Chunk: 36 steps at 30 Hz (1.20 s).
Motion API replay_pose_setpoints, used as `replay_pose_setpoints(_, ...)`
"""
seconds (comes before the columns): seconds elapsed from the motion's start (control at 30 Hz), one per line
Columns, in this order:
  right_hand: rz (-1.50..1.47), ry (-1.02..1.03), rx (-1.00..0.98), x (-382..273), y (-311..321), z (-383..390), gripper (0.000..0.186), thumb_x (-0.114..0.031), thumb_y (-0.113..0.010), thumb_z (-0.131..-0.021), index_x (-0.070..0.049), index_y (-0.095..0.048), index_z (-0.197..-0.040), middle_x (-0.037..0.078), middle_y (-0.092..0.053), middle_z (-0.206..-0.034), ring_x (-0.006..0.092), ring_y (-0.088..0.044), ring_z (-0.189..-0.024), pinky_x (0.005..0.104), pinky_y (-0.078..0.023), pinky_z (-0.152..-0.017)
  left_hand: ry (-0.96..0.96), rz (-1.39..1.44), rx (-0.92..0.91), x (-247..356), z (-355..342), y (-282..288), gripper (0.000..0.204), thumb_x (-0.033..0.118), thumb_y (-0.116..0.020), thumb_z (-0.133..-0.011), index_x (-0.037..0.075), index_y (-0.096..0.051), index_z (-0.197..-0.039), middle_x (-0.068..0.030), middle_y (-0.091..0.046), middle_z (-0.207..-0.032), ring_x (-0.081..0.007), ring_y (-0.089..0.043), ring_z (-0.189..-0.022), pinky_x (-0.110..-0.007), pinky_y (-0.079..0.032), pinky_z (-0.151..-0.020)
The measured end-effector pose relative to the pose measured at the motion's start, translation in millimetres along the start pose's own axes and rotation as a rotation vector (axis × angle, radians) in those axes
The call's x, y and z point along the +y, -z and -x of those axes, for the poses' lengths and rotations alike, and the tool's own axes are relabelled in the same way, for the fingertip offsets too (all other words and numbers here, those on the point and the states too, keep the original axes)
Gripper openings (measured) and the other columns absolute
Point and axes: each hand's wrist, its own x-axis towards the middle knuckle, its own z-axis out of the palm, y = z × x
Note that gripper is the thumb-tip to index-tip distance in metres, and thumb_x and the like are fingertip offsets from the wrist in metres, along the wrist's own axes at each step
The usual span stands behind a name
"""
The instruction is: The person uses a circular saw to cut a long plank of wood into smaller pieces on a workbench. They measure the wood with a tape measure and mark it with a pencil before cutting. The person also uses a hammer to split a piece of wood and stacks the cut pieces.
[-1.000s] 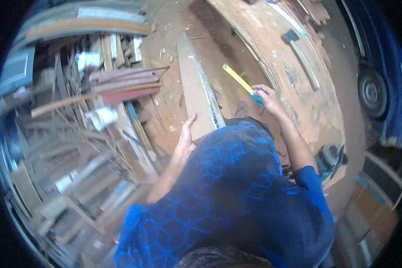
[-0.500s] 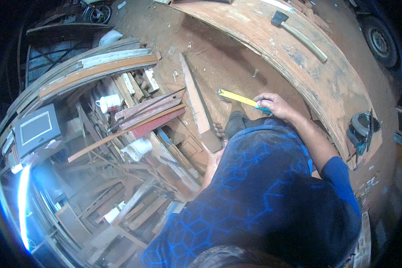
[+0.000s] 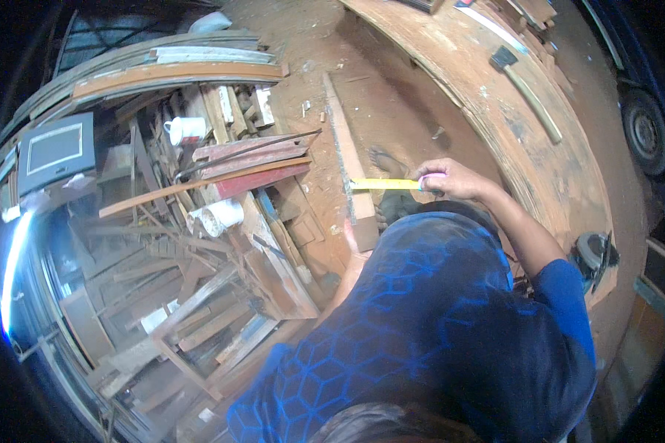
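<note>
My right hand [image 3: 452,179] is closed around a tape measure, its case mostly hidden by my fingers. The yellow blade [image 3: 384,184] sticks out to the left, and its tip lies across the wooden plank [image 3: 341,136]. That long, narrow plank points away from me, its near end beside my body. There my left hand [image 3: 352,238] grips it from the left and below, with most of its fingers hidden behind the wood. A bare foot [image 3: 389,160] shows on the ground just beyond the blade.
Scrap wood [image 3: 222,325] is heaped on the left, with two white buckets, one being this upper bucket [image 3: 188,131]. On the right, a plywood bench [image 3: 488,111] carries a hatchet [image 3: 526,94], a handsaw [image 3: 493,28] and a circular power tool [image 3: 595,255]. A vehicle wheel [image 3: 646,133] stands beyond it.
The tape blade has swung from slanting above the foot to nearly level, its tip now over the plank. The plank stands more upright in view. My head view has shifted, moving the bench rightward.
</note>
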Motion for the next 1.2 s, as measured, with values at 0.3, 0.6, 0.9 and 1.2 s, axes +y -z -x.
replay_pose_setpoints(0.3, 0.220, 0.115, -0.024, -20.9, -1.6, 5.8, 0.033, -0.021, -0.068, -0.089, -0.001, -0.070, -0.115, 0.008, -0.070, -0.099, 0.0154, -0.063, -0.090, 0.0323, -0.052, -0.082, -0.006, 0.033, -0.009, 2.2, 4.0, 3.1, 0.049, 0.044, -0.060, -0.097, 0.002, -0.064, -0.122, -0.0162, -0.068, -0.112, -0.0294, -0.068, -0.096, -0.044, -0.059, -0.086)
replay_pose_setpoints(0.6, 0.251, 0.116, 0.004, -28.4, -0.4, 16.0, 0.030, -0.020, -0.067, -0.088, -0.003, -0.071, -0.113, 0.010, -0.073, -0.099, 0.0169, -0.067, -0.093, 0.0342, -0.052, -0.088, 0.028, 0.033, -0.008, 4.2, 1.2, 4.7, 0.048, 0.042, -0.060, -0.097, 0.001, -0.064, -0.122, -0.0165, -0.068, -0.113, -0.0290, -0.068, -0.095, -0.044, -0.059, -0.086)
replay_pose_setpoints(0.9, 0.273, 0.092, 0.017, -27.7, -4.1, 15.6, 0.032, -0.022, -0.066, -0.087, -0.004, -0.072, -0.112, 0.010, -0.073, -0.097, 0.0170, -0.067, -0.092, 0.0337, -0.052, -0.087, 0.038, 0.027, -0.011, 8.7, 2.9, 4.6, 0.046, 0.040, -0.060, -0.097, 0.001, -0.064, -0.122, -0.0169, -0.068, -0.114, -0.0287, -0.068, -0.095, -0.044, -0.059, -0.085)
replay_pose_setpoints(1.2, 0.252, 0.047, -0.023, -29.9, -6.7, 17.4, 0.034, -0.023, -0.068, -0.087, -0.002, -0.069, -0.114, 0.009, -0.070, -0.101, 0.0189, -0.065, -0.093, 0.0341, -0.052, -0.087, 0.042, 0.015, -0.015, 8.8, 6.7, 7.7, 0.045, 0.038, -0.061, -0.098, 0.001, -0.065, -0.122, -0.0173, -0.068, -0.115, -0.0283, -0.068, -0.094, -0.043, -0.059, -0.085)
